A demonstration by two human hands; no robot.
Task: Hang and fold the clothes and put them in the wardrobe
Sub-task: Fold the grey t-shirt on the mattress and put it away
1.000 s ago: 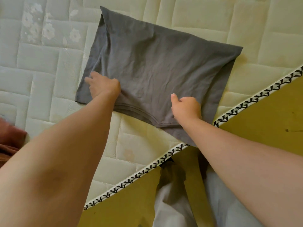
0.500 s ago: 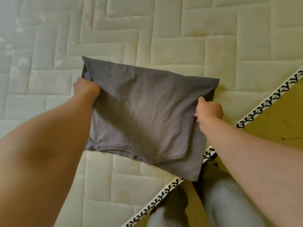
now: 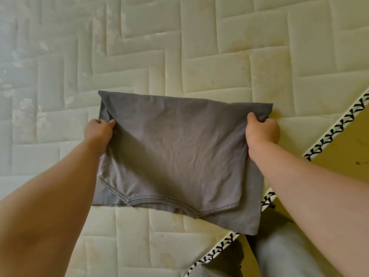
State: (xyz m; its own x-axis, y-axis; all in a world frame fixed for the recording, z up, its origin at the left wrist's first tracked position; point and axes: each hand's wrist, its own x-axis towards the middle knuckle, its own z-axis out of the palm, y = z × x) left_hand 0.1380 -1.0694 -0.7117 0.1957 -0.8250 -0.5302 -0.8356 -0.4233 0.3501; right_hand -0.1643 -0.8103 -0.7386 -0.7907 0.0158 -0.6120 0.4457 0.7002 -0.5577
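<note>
Grey folded shirt point(image 3: 175, 152) over the mattress point(image 3: 219, 47), near its patterned edge. My left hand point(image 3: 98, 132) grips the shirt's left side, fingers point(image 3: 110, 123) curled into the cloth. My right hand point(image 3: 262, 132) grips the right side the same way. Cloth spread between both hands. Cannot tell whether the lower hem touches the mattress.

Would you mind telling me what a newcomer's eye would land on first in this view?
The folded grey garment fills the middle of the view, with its stitched hem along the lower edge. The left hand grips its left side and the right hand its right side, both near the top. Behind it spreads a pale quilted mattress, whose black-and-white trim runs diagonally at the lower right.
</note>
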